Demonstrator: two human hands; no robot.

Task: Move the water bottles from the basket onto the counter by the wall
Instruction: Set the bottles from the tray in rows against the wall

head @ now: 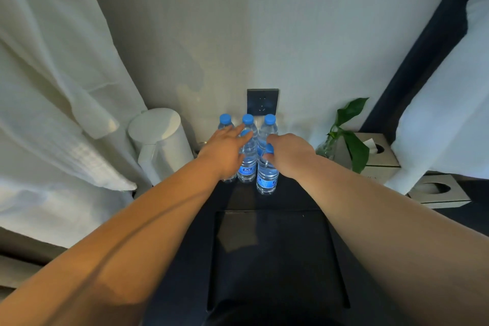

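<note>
The right hand (288,152) grips the front bottle (266,180) at its cap; the left hand (225,149) has straight fingers. Nudging could topple the neighbouring bottles (247,167).

Five blue-capped water bottles stand upright on the dark counter (299,198) at the wall: back-row bottles (248,119) three abreast, two in front. My right hand (289,153) curls round the cap of the front right bottle (266,177). My left hand (225,151), fingers straight, reaches across the front left bottle (247,164). A white kettle (161,140) stands to the left.
</note>
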